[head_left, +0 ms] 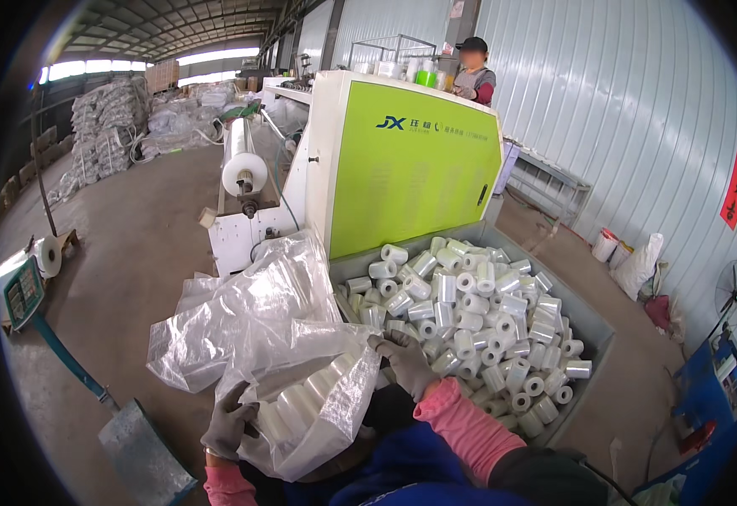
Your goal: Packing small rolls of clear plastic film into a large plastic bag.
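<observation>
A large translucent plastic bag (246,295) spreads in front of me, with several small rolls of clear film (301,405) lined up inside its near end. My left hand (229,424), in a grey glove, is closed on the bag's left side beside those rolls. With its gloved fingers pinched, my right hand (408,363) holds the bag's upper right edge. Just beyond that hand, loose film rolls (469,320) lie heaped in a grey metal bin (592,354).
A green-and-white machine (419,169) stands behind the bin; a co-worker (474,76) is beyond it. A large film roll (242,160) hangs at its left. On the left is a platform scale (145,455); at the right, a blue cart (722,388) and a fan (732,291).
</observation>
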`<state>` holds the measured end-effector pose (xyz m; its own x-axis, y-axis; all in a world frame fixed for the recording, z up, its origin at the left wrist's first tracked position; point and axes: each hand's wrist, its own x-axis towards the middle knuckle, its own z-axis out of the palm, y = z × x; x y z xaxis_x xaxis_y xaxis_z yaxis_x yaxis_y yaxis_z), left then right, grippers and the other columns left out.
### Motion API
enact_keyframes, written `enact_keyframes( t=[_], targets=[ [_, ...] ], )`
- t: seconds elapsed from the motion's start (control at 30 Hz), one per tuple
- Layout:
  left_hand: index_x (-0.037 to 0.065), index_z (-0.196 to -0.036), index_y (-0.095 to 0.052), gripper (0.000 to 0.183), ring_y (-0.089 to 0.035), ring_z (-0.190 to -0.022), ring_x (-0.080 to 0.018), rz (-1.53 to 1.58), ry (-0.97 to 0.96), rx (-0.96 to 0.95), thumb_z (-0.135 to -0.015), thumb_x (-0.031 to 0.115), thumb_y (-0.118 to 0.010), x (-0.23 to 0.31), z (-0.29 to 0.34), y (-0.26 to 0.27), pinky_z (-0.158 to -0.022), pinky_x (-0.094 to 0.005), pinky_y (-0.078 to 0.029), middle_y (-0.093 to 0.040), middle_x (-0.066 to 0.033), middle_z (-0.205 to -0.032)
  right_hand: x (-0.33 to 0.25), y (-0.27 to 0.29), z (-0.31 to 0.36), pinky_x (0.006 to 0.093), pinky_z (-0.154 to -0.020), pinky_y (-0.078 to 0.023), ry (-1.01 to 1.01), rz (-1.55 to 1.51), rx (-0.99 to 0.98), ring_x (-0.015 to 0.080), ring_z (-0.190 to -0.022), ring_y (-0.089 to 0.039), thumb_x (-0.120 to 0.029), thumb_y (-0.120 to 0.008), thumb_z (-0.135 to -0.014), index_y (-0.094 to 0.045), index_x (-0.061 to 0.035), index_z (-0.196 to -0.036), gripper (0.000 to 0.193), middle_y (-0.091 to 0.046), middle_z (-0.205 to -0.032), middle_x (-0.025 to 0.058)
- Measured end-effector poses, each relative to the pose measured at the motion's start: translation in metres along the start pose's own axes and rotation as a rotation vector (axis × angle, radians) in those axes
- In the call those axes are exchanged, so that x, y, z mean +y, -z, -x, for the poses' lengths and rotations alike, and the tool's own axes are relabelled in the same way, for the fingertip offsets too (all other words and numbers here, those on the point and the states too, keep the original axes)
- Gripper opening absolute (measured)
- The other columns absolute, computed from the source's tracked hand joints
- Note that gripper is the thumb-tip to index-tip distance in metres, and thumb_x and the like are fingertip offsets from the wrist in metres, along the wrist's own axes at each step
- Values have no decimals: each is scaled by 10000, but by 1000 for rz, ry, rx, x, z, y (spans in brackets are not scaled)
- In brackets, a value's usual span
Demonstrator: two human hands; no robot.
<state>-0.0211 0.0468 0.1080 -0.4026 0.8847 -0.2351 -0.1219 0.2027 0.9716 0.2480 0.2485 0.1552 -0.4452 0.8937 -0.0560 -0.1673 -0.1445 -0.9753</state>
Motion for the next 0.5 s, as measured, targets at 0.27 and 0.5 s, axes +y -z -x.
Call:
enact_keyframes(
  t=[0.27,0.5],
  targets=[
    [-12,-1355,-388,595,-562,-520,-150,23,-29,18,-795,66,-577,-3,-3,-2,-449,-268,-471,-606,-99,-768,4,2,-2,214,-671,-429,-22,-58,-4,33,-710,-546,-167,-659,-845,-657,-81,-858,87,-616,-776,-52],
    [-15,-1355,-386,599,-561,-514,-149,1,9,24,-793,65,-578,4,0,-4,-441,-265,-463,-606,-100,-769,16,10,-10,208,-630,-447,-19,-26,-7,29,-696,-549,-171,-645,-857,-645,-80,-879,94,-610,-779,-52]
  ],
)
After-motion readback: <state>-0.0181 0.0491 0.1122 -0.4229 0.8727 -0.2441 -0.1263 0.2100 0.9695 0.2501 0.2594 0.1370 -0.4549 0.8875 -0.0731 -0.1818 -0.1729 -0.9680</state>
